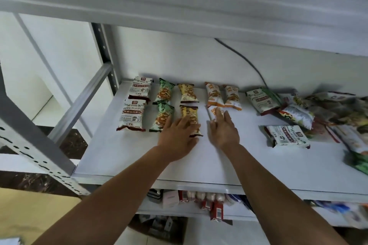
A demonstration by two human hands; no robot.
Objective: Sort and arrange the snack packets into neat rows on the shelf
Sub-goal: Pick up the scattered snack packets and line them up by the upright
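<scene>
Left hand (179, 135) presses flat on the yellow packet (190, 113), right hand (224, 132) flat on the orange packet (212, 112); neither grips. Pushed so, either may skew.

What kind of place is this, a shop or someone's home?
Probably a small shop or stockroom, though I can't be sure. It has slotted metal shelving, snack packets laid out in rows by kind, and more packaged goods on the shelf below.

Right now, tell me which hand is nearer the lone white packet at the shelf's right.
Right. The right hand rests on an orange packet, left of the lone white packet with bare shelf between; the left hand lies farther left, on a yellow packet.
</scene>
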